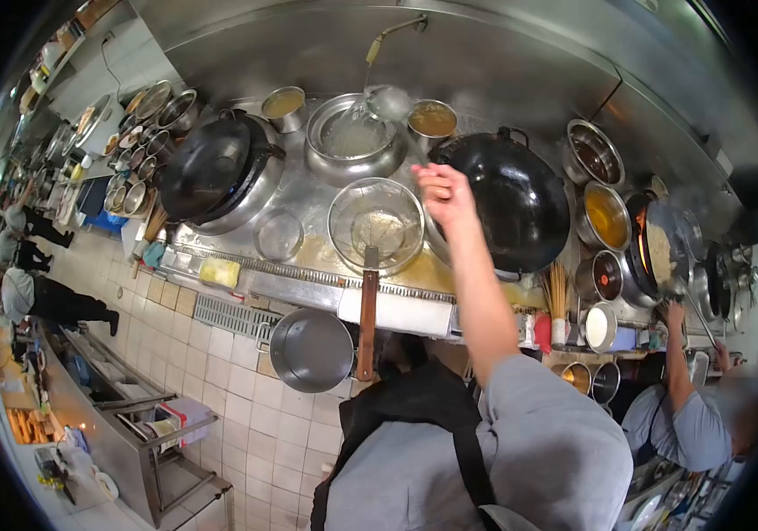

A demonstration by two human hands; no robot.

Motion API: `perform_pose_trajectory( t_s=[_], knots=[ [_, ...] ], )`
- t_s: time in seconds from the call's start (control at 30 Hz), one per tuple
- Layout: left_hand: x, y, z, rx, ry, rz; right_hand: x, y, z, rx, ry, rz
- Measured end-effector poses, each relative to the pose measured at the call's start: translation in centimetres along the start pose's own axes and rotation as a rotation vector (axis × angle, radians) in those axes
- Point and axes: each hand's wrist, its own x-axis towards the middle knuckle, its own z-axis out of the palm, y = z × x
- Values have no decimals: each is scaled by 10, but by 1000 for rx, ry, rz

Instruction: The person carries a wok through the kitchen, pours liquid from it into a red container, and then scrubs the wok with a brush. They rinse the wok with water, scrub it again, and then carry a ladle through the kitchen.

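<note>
My right hand [447, 195] is closed around the handle of a metal ladle [389, 103], arm stretched out over the stove. The ladle's bowl is under the tap [373, 48], above a round steel pot [357, 166] with cloudy water inside; water splashes from it. Just right of my hand sits a large black wok [512, 203]. Nearer to me, a wire strainer [367, 305] with a wooden handle lies at the stove's front edge. Two metal containers of yellowish-brown liquid, one left [284, 104] and one right [433, 119], flank the pot. My left hand is out of view.
Another black wok [211, 168] stands on the left burner. A deep grey pot [312, 350] is below the front edge. A bamboo brush [557, 301] stands at right. A co-worker [684, 416] handles a flaming wok [658, 252]. Other people [42, 296] are far left.
</note>
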Motion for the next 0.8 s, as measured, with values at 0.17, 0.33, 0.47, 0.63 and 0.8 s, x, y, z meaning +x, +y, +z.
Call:
perform_pose_trajectory(
  t_s=[0.17, 0.33, 0.47, 0.63, 0.8],
  knots=[
    [54, 5, -32, -437, -5, -47, -126, -39, 54, -132, 50, -51],
    [77, 203, -117, -1333, -200, -243, -200, -72, 71, -290, 374, -115],
    [74, 342, -142, -1553, -748, 11, -226, -66, 41, -707, 672, -224],
    [56, 450, -122, -1367, -989, 172, -213, -17, -80, -2282, 984, -727],
    [51, 470, -144, -894, -496, 339, -99, 75, -92, -1916, 844, -840]
  ],
)
